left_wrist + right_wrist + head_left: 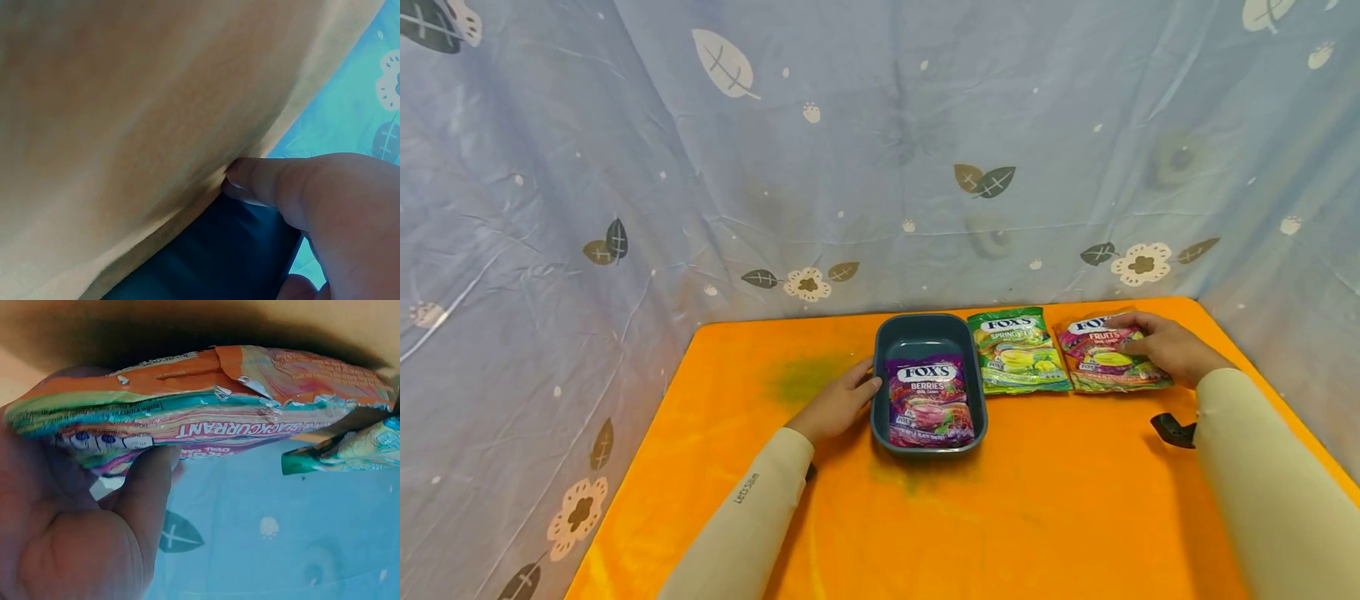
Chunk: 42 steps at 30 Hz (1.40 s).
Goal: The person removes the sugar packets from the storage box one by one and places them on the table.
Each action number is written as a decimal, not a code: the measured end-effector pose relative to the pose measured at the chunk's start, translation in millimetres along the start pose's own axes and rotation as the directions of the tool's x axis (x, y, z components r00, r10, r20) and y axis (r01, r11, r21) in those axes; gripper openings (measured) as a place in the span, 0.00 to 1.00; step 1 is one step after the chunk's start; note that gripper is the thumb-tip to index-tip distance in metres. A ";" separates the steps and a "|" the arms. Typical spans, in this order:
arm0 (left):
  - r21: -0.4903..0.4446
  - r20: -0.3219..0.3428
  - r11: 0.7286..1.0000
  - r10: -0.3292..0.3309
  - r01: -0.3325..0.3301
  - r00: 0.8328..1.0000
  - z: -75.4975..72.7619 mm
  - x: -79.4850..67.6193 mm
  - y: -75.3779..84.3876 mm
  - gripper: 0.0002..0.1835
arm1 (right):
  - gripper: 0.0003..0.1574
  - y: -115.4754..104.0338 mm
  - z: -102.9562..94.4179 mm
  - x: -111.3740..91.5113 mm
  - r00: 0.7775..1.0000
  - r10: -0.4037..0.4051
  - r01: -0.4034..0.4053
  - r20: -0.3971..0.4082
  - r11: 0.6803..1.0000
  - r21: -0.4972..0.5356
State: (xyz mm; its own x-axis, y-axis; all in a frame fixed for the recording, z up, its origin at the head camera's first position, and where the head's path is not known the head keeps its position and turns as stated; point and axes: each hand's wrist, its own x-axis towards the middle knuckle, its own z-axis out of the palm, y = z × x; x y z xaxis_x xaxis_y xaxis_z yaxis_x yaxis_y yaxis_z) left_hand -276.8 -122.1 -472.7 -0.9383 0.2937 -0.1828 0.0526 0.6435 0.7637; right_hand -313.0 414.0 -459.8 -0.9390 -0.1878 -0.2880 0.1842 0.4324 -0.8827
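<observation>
My left hand [842,402] rests at the left side of a dark blue-grey rectangular dish [928,327], its thumb and fingers at the rim. In the left wrist view the thumb [275,181] lies against the dish's dark wall [206,250]. Inside the dish is a purple Fox's Berries candy bag [928,404], face up. Far to the right, my right hand [1172,346] grips the right side of an orange-red Fox's Fruits candy bag [1093,358]. The right wrist view shows the thumb on its printed face and the bag's lower edge [250,425] toward the camera.
A green Fox's Spring Tea candy bag [1017,354] lies between the dish and the Fruits bag. The orange table [1000,517] meets a blue-grey patterned curtain [880,208] at the back and sides. A black strap end [1172,431] hangs at my right wrist.
</observation>
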 end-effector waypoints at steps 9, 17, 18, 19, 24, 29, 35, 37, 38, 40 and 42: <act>-0.009 0.005 1.000 -0.002 0.002 1.000 -0.3 -2.2 2.9 0.32 | 0.35 8.6 -5.7 -9.2 0.994 -0.011 0.002 -0.105 0.996 -0.086; -0.010 0.002 1.000 -0.005 0.005 1.000 -2.6 -5.5 3.3 0.36 | 0.38 15.9 -20.3 -21.9 0.990 -0.011 -0.011 -0.138 0.988 -0.157; -0.010 0.002 1.000 -0.003 0.003 1.000 -2.9 -5.7 3.3 0.37 | 0.39 15.8 -21.4 -23.6 0.990 -0.016 -0.007 -0.138 0.986 -0.166; -0.013 0.002 1.000 -0.005 0.005 1.000 -3.2 -5.7 3.3 0.37 | 0.39 15.4 -22.5 -25.4 0.991 -0.020 -0.003 -0.135 0.985 -0.171; -0.017 0.006 1.000 -0.010 0.010 1.000 -3.8 -4.9 3.9 0.33 | 0.40 11.9 -25.5 -33.8 0.990 -0.033 0.014 -0.135 0.990 -0.141; -0.003 0.015 1.000 -0.003 0.003 1.000 -1.9 -2.6 1.7 0.32 | 0.43 7.0 -23.9 -38.2 0.987 -0.020 0.007 -0.160 0.997 -0.079; -0.018 0.014 1.000 -0.011 0.011 1.000 0.6 -2.8 0.5 0.32 | 0.40 -7.6 -12.6 -36.2 0.973 -0.069 0.050 -0.220 0.995 -0.087; -0.023 0.007 1.000 -0.021 0.021 1.000 0.6 -3.2 0.5 0.32 | 0.38 -16.4 -5.3 -33.9 0.972 -0.098 0.082 -0.215 0.993 -0.080; -0.023 0.005 1.000 -0.021 0.021 1.000 0.6 -3.5 0.7 0.32 | 0.37 -21.2 -0.8 -32.5 0.972 -0.114 0.101 -0.205 0.992 -0.075; -0.017 0.000 1.000 -0.020 0.020 1.000 0.4 -3.8 1.1 0.32 | 0.36 -31.9 10.0 -29.9 0.973 -0.137 0.129 -0.185 0.990 -0.053; -0.012 -0.002 1.000 -0.026 0.026 1.000 0.4 -3.9 1.8 0.32 | 0.35 -42.4 22.3 -26.0 0.975 -0.153 0.154 -0.164 0.988 -0.003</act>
State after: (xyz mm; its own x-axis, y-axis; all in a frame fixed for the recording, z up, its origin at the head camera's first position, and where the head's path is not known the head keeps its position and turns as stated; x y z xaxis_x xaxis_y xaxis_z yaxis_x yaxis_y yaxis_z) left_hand -272.8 -121.8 -470.9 -0.9398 0.2760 -0.2013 0.0246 0.6425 0.7659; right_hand -289.9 380.9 -423.2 -0.9908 -0.1048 -0.0852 0.0362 0.4013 -0.9152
